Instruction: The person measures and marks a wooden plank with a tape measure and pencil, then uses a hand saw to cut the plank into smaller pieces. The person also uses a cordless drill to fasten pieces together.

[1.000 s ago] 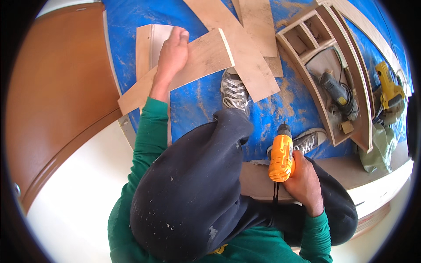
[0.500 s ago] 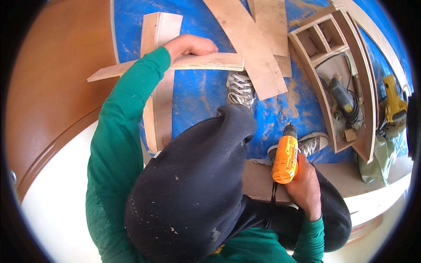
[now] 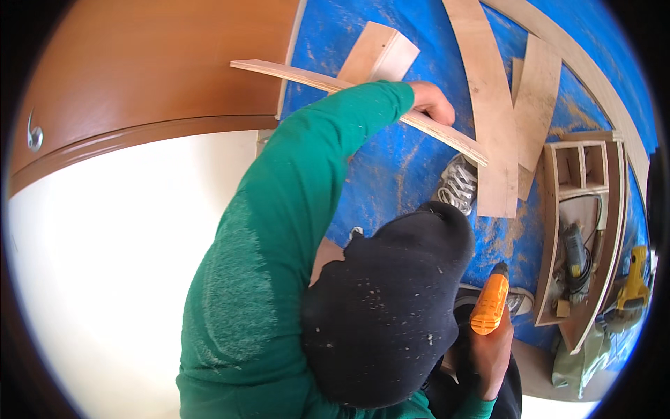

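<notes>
My left hand (image 3: 434, 105) is closed over the edge of a long, narrow plywood board (image 3: 285, 72), its fingertips hidden behind the wood. That board crosses over an angled wooden piece (image 3: 380, 56), made of two boards meeting along an edge; my green sleeve covers its lower part. Low on the right, my right hand (image 3: 493, 353) grips an orange cordless drill (image 3: 491, 304) by the handle. The drill's dark chuck points away from me, above my shoe, and touches no wood.
Loose plywood planks (image 3: 488, 105) lie on a blue tarp (image 3: 398, 174) with sawdust. At right stands a wooden tool tray (image 3: 616, 216) holding a grey corded power tool (image 3: 576, 251); a yellow power tool (image 3: 635, 283) sits beside it. A brown wooden panel (image 3: 146, 63) borders the left.
The whole view has turned, so the scene sits further right and the board looks tilted. My left hand stays on the board, and the drill remains in my right hand.
</notes>
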Motion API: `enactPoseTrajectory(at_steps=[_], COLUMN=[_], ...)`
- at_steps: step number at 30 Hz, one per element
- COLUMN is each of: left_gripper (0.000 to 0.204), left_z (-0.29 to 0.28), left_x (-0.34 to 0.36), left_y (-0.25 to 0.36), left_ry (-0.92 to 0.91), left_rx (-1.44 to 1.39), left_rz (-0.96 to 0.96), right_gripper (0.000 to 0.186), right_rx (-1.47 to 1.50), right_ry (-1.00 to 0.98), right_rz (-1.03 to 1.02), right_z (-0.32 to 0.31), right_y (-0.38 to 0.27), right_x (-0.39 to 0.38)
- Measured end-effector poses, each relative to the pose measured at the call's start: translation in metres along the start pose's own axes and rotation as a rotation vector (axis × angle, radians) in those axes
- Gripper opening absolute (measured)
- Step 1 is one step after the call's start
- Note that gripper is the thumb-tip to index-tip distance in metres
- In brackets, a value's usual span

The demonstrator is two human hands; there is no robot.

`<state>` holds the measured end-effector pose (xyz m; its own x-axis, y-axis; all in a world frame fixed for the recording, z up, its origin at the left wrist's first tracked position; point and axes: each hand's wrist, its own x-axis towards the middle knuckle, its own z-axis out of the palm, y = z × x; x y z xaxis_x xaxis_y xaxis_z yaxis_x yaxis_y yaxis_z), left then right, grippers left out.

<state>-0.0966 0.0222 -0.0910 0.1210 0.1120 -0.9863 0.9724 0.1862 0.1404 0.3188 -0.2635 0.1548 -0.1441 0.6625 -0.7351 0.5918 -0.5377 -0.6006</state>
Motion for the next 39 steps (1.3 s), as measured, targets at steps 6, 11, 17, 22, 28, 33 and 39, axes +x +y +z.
enactPoseTrajectory(at_steps=[6,11,17,22,28,33,39], left_gripper=[0.02,0.028,0.041,0.041,0.04,0.042,0.042], left_z=[0.002,0.002,0.034,0.048,0.045,0.046,0.047], left_x=[-0.009,0.004,0.014,0.017,0.011,0.017,-0.008], left_y=[0.007,0.005,-0.005,-0.008,-0.003,-0.003,0.006], left_ry=[-0.038,-0.002,0.156,0.079,0.109,0.075,0.158], left_rx=[0.03,0.105,0.324,0.349,0.363,0.45,0.415], left_rz=[0.061,0.114,0.318,0.172,0.237,0.295,0.27], right_gripper=[0.029,0.029,0.029,0.037,0.037,0.037,0.026], right_rx=[-0.003,0.046,0.001,0.047,0.02,0.047,0.035], right_ry=[-0.017,-0.033,-0.061,-0.125,-0.072,-0.144,-0.059], right_rz=[-0.023,-0.033,-0.144,0.017,-0.063,0.049,-0.029], right_z=[-0.001,-0.002,-0.002,-0.006,-0.001,-0.006,-0.003], right_y=[0.001,0.005,0.019,0.024,0.024,0.015,0.004], right_x=[-0.001,-0.001,0.002,0.004,0.005,0.004,0.001])
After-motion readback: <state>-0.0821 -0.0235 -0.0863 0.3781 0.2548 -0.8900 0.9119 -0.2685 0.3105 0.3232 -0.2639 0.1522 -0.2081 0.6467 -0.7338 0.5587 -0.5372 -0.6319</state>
